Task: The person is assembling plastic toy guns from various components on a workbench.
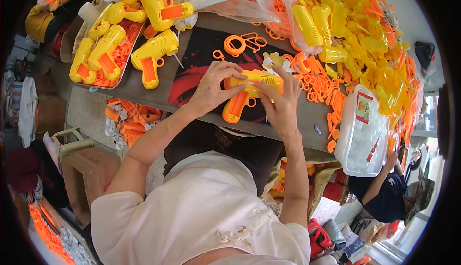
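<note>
Over the black and red mat, I hold a yellow pistol-shaped toy with an orange grip panel and a small orange ring at its trigger. My left hand pinches the rear of its body, thumb and fingertips on the upper side. My right hand grips the other end, with the thumb on the body's near side. Beyond the toy lie an orange ring-shaped part and small clear and yellowish pieces. Fingers hide part of the toy's surface.
Several similar yellow toys lie left, some over a tray of orange parts. Small orange parts spread right, below heaped yellow shells. A white tub stands at the table's right edge. Another person is at far right.
</note>
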The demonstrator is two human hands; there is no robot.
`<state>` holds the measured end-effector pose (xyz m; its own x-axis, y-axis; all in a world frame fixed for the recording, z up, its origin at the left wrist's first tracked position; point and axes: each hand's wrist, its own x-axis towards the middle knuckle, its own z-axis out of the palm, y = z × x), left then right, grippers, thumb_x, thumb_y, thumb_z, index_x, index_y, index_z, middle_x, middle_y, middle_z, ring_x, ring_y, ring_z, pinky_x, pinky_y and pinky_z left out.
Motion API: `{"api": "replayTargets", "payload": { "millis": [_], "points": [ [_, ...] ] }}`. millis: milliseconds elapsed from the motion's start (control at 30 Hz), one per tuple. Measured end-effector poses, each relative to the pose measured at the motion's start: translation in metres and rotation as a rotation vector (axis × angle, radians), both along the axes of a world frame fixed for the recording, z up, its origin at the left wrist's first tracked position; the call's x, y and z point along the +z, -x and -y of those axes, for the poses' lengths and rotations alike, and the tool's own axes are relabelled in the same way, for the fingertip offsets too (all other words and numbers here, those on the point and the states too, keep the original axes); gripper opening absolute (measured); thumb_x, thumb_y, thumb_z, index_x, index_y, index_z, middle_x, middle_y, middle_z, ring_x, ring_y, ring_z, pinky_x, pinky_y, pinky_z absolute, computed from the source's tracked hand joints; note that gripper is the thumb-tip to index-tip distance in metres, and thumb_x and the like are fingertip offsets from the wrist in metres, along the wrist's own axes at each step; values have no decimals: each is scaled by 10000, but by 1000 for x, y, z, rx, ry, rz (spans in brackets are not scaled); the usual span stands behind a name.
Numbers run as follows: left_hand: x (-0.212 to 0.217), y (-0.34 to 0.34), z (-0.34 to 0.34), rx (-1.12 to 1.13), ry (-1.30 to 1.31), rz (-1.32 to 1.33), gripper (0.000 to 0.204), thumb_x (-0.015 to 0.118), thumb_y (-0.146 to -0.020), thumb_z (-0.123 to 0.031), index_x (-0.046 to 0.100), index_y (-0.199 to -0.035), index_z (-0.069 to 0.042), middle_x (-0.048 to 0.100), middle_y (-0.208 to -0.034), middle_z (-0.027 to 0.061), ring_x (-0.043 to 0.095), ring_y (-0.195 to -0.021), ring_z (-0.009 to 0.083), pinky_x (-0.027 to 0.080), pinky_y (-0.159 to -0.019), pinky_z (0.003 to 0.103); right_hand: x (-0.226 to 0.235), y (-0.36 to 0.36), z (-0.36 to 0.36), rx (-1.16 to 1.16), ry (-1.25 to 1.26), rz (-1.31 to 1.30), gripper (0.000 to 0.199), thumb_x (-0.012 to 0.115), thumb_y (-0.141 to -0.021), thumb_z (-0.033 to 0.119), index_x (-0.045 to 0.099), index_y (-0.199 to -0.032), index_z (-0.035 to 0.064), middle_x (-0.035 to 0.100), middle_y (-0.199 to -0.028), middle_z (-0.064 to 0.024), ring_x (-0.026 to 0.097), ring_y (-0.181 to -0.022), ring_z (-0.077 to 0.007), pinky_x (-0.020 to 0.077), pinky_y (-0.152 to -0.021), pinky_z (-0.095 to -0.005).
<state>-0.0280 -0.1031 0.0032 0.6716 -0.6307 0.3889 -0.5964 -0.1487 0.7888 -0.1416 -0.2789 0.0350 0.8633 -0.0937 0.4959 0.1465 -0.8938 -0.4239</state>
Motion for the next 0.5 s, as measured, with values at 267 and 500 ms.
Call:
{"api": "replayTargets", "payload": {
  "millis": [267,500],
  "points": [
    [-1,3,1,15,17,-49,235,756,-771,-126,683,-988,-70,610,-1115,50,508,-1062,211,415,-938,332,-8,-12,16,41,-301,-137,301,629,-891,128,619,-1181,50,538,-1275,-138,518,-1182,-270,388,-1016,-364],
    [6,4,1,-11,-17,-50,233,749,-773,-111,684,-994,-72,602,-1102,57,505,-1067,219,409,-945,336,13,-44,38,161,-581,-723,481,687,-874,280,556,-1233,-12,607,-1181,-131,565,-1104,-200,424,-961,-307]
  ]
}}
